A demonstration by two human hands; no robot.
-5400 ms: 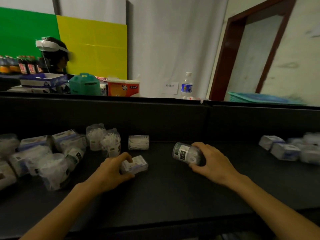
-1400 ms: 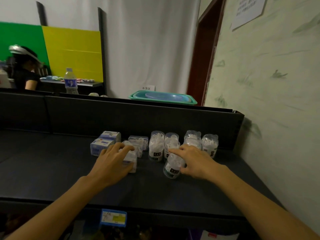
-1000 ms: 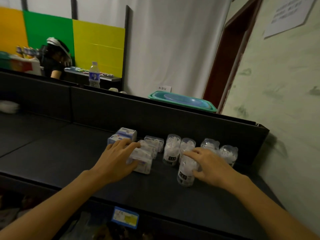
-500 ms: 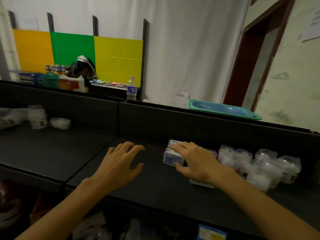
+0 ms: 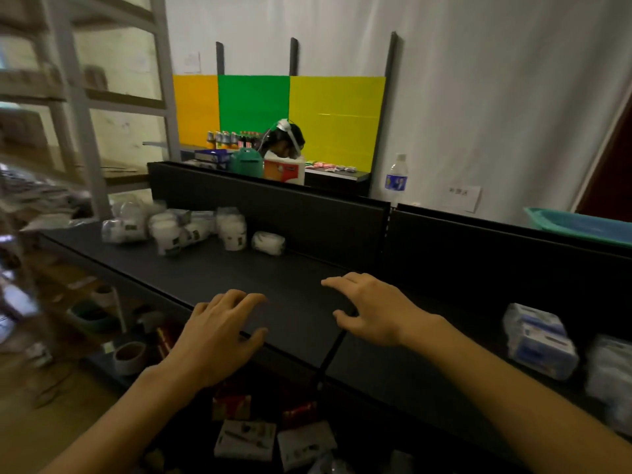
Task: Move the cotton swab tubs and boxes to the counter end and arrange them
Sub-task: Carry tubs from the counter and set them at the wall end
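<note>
Reaching back with my left hand (image 5: 219,333) and right hand (image 5: 372,309) both spread and empty, I judge the next move is picking up the leftover tubs (image 5: 191,227), well apart at the counter's (image 5: 307,278) far-left end.

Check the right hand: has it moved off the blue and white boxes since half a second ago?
Yes. The right hand has left the boxes and now hovers empty to their left, over the seam in the black counter.
</note>
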